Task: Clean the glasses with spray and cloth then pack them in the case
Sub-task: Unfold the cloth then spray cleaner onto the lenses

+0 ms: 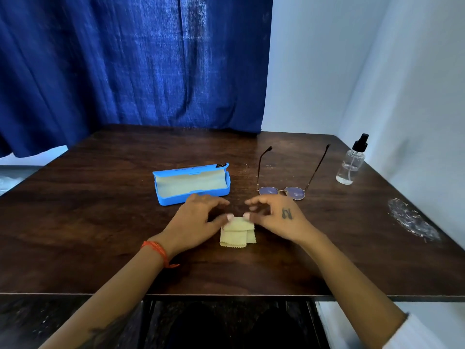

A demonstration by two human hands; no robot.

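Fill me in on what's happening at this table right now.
A person is working a small folded pale-yellow cleaning cloth on the dark wooden table. The left hand and right hand each pinch the cloth's far edge with their fingertips. The open blue plastic glasses case lies just beyond, with nothing inside but its lining. The thin metal-framed glasses rest lenses-down with the arms unfolded, to the right of the case. The clear spray bottle with a black nozzle stands untouched at the far right.

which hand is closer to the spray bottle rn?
Right. The right hand sits at the cloth, below-left of the spray bottle; the left hand is farther left, in front of the blue case.
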